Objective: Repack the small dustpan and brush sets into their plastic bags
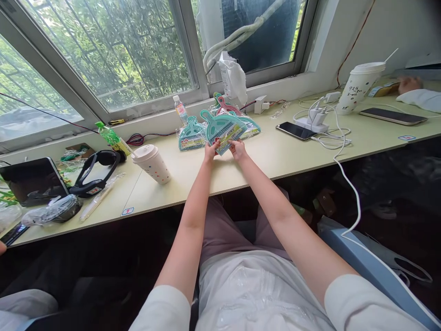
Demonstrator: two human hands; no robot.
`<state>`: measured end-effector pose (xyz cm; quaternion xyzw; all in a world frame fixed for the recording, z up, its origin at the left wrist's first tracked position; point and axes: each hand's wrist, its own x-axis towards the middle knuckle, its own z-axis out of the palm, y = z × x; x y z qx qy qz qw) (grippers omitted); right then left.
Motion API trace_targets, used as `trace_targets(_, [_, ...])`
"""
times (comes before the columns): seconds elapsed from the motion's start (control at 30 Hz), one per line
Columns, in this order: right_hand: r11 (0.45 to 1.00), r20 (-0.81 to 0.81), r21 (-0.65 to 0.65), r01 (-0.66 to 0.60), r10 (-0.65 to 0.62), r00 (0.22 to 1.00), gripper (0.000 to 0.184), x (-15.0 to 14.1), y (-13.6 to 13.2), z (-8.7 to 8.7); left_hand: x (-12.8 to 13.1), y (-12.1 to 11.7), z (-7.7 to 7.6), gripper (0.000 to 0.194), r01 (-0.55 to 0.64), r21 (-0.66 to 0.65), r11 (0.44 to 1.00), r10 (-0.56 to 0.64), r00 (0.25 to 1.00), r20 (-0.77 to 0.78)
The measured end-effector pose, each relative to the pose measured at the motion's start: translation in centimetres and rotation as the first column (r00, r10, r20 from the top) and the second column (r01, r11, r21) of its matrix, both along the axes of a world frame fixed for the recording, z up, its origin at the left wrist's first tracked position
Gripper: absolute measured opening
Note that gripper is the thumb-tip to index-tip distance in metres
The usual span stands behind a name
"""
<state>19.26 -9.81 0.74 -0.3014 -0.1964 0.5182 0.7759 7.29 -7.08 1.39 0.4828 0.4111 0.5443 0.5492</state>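
Between my two hands, tilted up off the table, is a mini dustpan and brush set (222, 128) in teal, wrapped in clear plastic with a yellow label. My left hand (211, 150) is closed on its lower left corner. The lower right edge is pinched in my right hand (237, 149). Just left of it lies another teal wrapped set (192, 134). Behind it rest a pink set (228, 106) and one more teal set (253, 125), both partly covered by the held one.
A paper cup (151, 164) stands left, near headphones (98, 172), a green-capped bottle (112, 138) and a tablet (34, 180). To the right are a phone (295, 130), chargers with white cables (315, 119) and a large cup (360, 87). Another person's hand (409, 85) shows far right.
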Motion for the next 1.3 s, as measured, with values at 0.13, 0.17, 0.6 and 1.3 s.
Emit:
trace_targets(0.13, [1.000, 0.015, 0.013, 0.000, 0.000, 1.000, 0.033, 0.1, 0.1, 0.0, -0.1, 0.1, 0.0, 0.042, 0.023, 0.021, 0.999, -0.024, 1.000, 0.003])
trace_targets(0.17, [1.000, 0.017, 0.011, 0.003, -0.003, 1.000, 0.033, 0.2, 0.1, -0.1, -0.2, 0.1, -0.1, 0.044, 0.029, 0.034, 0.999, -0.029, 1.000, 0.001])
trace_targets(0.6, [1.000, 0.017, 0.001, 0.011, -0.011, 1.000, 0.029, 0.3, 0.0, -0.3, -0.5, -0.8, 0.3, 0.065, 0.237, -0.002, 0.972, -0.237, 0.972, 0.011])
trace_targets(1.3, [0.909, 0.761, 0.280, 0.310, -0.407, 0.505, 0.027, 7.6, -4.1, -0.2, -2.8, 0.1, 1.3, 0.031, 0.121, -0.185, 0.975, -0.080, 0.974, 0.213])
